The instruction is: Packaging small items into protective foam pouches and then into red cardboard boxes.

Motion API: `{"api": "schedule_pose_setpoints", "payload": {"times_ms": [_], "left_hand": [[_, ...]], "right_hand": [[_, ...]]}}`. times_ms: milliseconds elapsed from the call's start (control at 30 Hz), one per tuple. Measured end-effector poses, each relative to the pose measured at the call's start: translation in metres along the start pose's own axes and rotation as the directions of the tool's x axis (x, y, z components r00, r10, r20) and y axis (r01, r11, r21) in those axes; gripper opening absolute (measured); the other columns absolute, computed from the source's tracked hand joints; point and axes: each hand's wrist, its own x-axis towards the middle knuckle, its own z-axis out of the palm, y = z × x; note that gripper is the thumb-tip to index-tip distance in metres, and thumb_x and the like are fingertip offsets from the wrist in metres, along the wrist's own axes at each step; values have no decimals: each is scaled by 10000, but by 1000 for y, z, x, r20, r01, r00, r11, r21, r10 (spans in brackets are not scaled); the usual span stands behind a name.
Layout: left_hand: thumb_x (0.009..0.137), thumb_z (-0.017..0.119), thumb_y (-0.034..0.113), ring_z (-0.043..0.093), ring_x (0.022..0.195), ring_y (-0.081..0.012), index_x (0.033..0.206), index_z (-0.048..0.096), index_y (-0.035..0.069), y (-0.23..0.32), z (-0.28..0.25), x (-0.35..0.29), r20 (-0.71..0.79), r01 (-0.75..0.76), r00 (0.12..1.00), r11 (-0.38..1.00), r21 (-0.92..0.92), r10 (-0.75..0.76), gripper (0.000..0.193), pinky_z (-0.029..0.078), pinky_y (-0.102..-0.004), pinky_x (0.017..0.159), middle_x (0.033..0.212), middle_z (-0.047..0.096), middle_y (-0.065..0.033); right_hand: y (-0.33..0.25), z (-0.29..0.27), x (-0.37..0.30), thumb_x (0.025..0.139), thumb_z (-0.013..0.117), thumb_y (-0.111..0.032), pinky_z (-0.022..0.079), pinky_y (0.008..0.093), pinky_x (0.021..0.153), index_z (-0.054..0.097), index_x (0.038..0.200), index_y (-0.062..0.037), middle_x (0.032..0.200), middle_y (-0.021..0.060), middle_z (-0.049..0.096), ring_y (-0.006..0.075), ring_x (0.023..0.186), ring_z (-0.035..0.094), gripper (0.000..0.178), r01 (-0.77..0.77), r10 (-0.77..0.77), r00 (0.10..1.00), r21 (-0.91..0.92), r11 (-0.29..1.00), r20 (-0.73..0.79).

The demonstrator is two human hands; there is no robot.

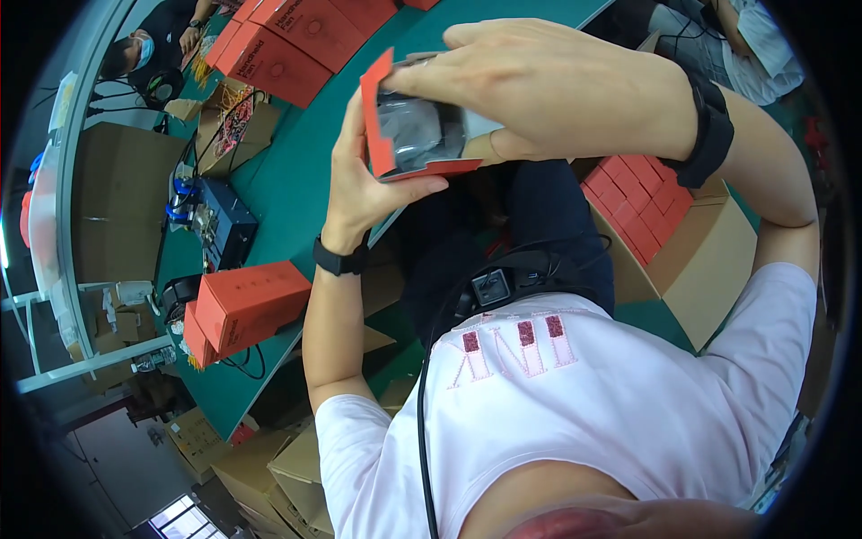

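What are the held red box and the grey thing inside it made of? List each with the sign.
Red box: looks like thin matte card; its open flap stands flat with a crisp edge between the left hand and right hand.
Grey thing: probably wrapped in glossy plastic film, judging by wrinkled shiny highlights; what lies under the wrap cannot be told.

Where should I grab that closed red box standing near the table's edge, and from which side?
Grip the red box across its two long side faces, near the middle, coming down from above. It lies lengthwise on the green table, with its top face clear. A second red box sits tight against its left end and cables trail beside it, so an end-on approach looks cramped. Both the left hand and right hand hold an open red box.
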Motion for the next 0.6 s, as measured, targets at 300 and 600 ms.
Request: {"api": "schedule_pose_setpoints", "payload": {"times_ms": [300,600], "left_hand": [[483,973,260,537,1101,-345,1317,516,49,39,-4,21,202,-311,941,455,835,273,974,480,-454,932,1193,579,-139],[509,963,290,529,1090,-350,1304,528,61,-3,-33,6,44,-50,999,349,936,24,935,452,-452,952,1171,582,-132]], "right_hand": [[26,46,-4,893,680,-243,516,400,829,675,1121,0,1042,198,678,348,988,634,333,-350,347,936,290,891,63],[35,193,39,895,692,-135,515,298,736,697,1039,44,884,97,730,146,806,654,229,-191,577,816,923,334,-40]]}}
